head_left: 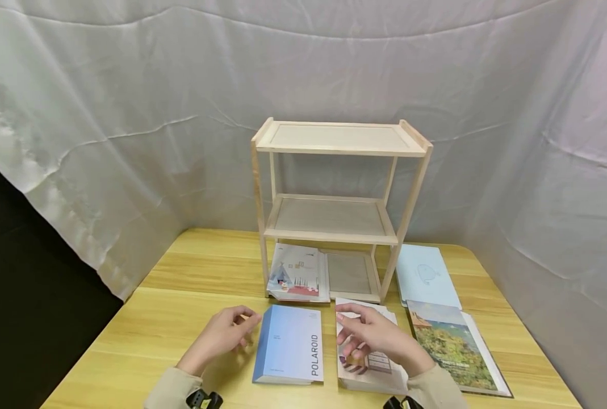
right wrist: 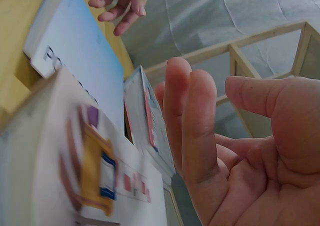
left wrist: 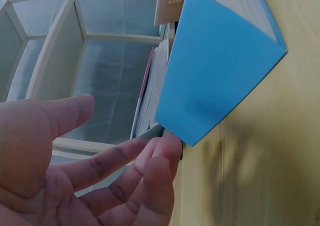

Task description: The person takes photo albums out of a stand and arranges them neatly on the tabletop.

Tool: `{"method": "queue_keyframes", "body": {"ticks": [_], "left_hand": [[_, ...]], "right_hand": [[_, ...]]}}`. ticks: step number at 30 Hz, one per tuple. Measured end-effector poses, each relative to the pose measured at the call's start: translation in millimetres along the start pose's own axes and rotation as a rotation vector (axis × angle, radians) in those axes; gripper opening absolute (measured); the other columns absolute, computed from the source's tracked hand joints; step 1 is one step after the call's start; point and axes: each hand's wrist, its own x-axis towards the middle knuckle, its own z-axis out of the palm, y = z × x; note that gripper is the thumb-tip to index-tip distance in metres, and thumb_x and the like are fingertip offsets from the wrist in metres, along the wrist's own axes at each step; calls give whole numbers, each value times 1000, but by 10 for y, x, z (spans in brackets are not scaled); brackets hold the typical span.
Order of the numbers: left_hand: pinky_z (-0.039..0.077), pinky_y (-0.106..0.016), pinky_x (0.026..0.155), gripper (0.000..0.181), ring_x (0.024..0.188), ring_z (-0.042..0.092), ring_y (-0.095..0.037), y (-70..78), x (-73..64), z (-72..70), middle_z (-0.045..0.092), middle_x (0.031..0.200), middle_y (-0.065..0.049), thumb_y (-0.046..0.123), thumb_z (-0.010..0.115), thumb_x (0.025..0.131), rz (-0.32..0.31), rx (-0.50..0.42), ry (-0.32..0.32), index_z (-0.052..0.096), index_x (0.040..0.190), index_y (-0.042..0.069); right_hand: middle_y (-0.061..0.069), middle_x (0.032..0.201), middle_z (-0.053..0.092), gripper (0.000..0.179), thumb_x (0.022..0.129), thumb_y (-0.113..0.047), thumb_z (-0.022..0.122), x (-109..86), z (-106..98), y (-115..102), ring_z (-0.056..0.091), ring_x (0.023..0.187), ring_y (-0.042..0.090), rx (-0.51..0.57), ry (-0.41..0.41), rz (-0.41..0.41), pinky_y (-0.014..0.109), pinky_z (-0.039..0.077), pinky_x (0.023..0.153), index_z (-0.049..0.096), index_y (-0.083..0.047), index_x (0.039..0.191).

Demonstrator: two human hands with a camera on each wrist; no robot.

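A blue-and-white book marked POLAROID (head_left: 293, 346) lies flat on the table. Beside its spine hovers my left hand (head_left: 227, 332), fingers loosely bent and holding nothing; the left wrist view has the fingertips close to the bright blue spine (left wrist: 215, 61). To the right lies a white illustrated book (head_left: 385, 378), partly covered by my right hand (head_left: 377, 335). That hand hangs over the cover with relaxed fingers and a shadow beneath. In the right wrist view, thumb and fingers stand apart above the white book's printed cover (right wrist: 142, 158), with nothing between them.
A three-tier wooden shelf (head_left: 331, 238) stands behind the books. On its bottom tier, at the left, lies a book with a tent picture (head_left: 298, 272). At the right are a pale blue book (head_left: 426, 272) and a book with a landscape painting (head_left: 453, 346). Grey cloth (head_left: 180, 85) hangs behind.
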Motion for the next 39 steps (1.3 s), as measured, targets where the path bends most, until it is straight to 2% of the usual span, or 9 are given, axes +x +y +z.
{"method": "queue_keyframes", "body": {"ticks": [7, 16, 21, 28, 32, 39], "left_hand": [[55, -38, 53, 50, 61, 64, -24, 23, 172, 1, 66, 86, -13, 50, 61, 97, -16, -10, -10, 65, 122, 7], [55, -36, 56, 42, 64, 65, -23, 33, 387, -6, 67, 90, -15, 43, 60, 100, -70, -37, 13, 65, 120, 7], [54, -34, 54, 43, 61, 63, -21, 5, 489, 1, 67, 89, -12, 45, 57, 101, -90, -1, 15, 66, 117, 6], [56, -35, 56, 43, 68, 66, -24, 15, 590, 18, 65, 89, -13, 43, 55, 102, -129, -34, 14, 66, 114, 3], [56, -34, 56, 45, 67, 66, -23, 9, 636, 33, 65, 90, -13, 44, 56, 102, -146, -38, 14, 66, 117, 2], [53, -29, 53, 50, 66, 65, -22, -4, 714, 63, 65, 91, -14, 46, 54, 102, -161, -74, -12, 65, 121, 1]], "right_hand": [[16, 99, 72, 64, 104, -43, 52, 148, -214, 17, 70, 73, 16, -57, 37, 23, 33, 61, 66, 37, -1, 150], [18, 100, 70, 68, 105, -39, 51, 414, -356, 3, 69, 76, 18, -54, 52, 51, 31, 61, 68, 31, 6, 151], [16, 97, 71, 66, 105, -38, 51, 553, -404, 18, 70, 74, 17, -53, 58, 101, 28, 60, 66, 33, 6, 150], [14, 92, 70, 65, 105, -38, 51, 702, -474, -11, 68, 70, 14, -52, 44, 135, 22, 58, 61, 35, 10, 147], [11, 86, 68, 64, 106, -36, 50, 760, -499, -21, 66, 67, 12, -57, 33, 161, 20, 57, 60, 36, 10, 147], [6, 76, 67, 54, 106, -36, 50, 854, -527, -17, 63, 60, 9, -69, 42, 206, 18, 54, 55, 47, 9, 134]]}}
